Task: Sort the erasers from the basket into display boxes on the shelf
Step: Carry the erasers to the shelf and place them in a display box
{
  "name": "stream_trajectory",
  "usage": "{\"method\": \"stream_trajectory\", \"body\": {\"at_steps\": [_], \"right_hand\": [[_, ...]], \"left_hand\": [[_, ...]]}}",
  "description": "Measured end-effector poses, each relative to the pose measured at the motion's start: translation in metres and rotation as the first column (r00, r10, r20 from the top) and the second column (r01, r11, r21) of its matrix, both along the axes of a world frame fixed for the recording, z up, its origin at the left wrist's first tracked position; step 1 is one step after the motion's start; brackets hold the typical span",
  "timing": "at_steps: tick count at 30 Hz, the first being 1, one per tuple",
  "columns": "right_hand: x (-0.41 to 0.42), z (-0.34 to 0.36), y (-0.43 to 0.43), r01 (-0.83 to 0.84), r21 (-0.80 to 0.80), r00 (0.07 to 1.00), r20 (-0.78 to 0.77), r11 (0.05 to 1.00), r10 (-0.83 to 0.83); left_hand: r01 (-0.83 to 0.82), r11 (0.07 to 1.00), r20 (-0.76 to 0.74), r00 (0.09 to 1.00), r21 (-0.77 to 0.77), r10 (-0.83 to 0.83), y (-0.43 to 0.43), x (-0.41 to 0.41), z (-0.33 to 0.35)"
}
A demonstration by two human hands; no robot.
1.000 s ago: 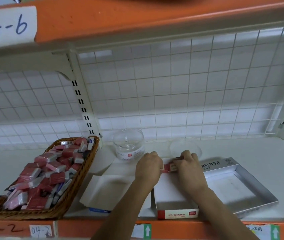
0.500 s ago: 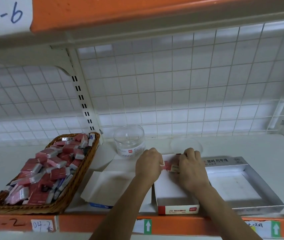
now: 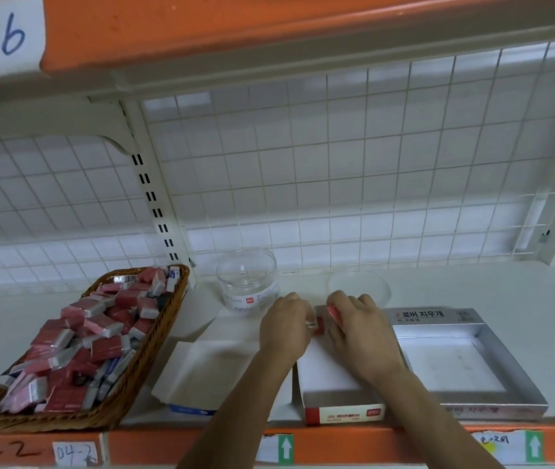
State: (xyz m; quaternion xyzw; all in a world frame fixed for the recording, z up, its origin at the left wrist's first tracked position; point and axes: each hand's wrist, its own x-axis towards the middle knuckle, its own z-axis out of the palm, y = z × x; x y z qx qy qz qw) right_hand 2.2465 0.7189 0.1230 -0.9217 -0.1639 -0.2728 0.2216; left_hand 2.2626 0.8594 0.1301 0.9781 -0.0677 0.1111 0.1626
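I reach both forearms in from the near edge over the white shelf (image 3: 472, 289). My left hand (image 3: 284, 324) is knuckles-up with its fingers curled down, and the tips pinch the pale end of a small red eraser (image 3: 319, 324). That eraser sits at the far end of the white cardboard display box with a red front strip (image 3: 343, 413). My right hand (image 3: 362, 333) is just right of it, also knuckles-up. Its fingers curl round a pinkish-red eraser (image 3: 334, 311), of which only an edge shows. The hands are close together with the small red eraser between them.

The near floor of the red-strip box shows plain white, and my hands hide its far end. Just left of it lies an open white cardboard box with a blue front (image 3: 208, 367), its white floor showing. To the right is a shallow silver box (image 3: 492, 411) with its printed flap folded to the far side.

At far left, a brown woven wicker basket (image 3: 159, 336) is heaped with red and pink wrapped erasers (image 3: 93, 336). Beyond my hands stand a clear round plastic jar (image 3: 247, 282) and a clear round lid (image 3: 370, 282).
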Motion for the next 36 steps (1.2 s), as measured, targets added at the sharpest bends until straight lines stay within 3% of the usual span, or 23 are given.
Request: {"method": "stream_trajectory", "body": {"at_steps": [10,13,19,29,32,36], "right_hand": [[-0.006,0.005,-0.002,-0.005,0.100,1.000,-0.025,0.995,0.008],[-0.006,0.005,-0.002,0.039,0.115,0.995,-0.099,0.993,-0.028],[-0.009,0.006,0.000,-0.005,-0.007,0.991,-0.136,1.000,0.004],[-0.010,0.012,0.001,0.051,-0.042,0.974,-0.219,0.998,-0.059],[-0.007,0.007,-0.001,0.056,-0.154,0.979,-0.186,0.986,-0.084],[-0.006,0.012,-0.002,0.101,-0.186,0.960,-0.239,0.977,-0.145]], "left_hand": [[-0.004,1.000,-0.002,1.000,0.009,0.004,0.000,-0.001,-0.002],[-0.011,1.000,0.002,1.000,0.010,0.011,-0.001,-0.002,-0.001],[-0.021,1.000,-0.007,1.000,0.021,0.021,-0.002,-0.003,0.001],[-0.029,0.999,-0.005,1.000,0.015,0.029,-0.002,-0.004,0.001],[-0.026,1.000,-0.004,1.000,0.016,0.026,-0.002,-0.005,0.001],[-0.028,1.000,-0.003,1.000,0.006,0.028,-0.002,-0.006,0.001]]}}
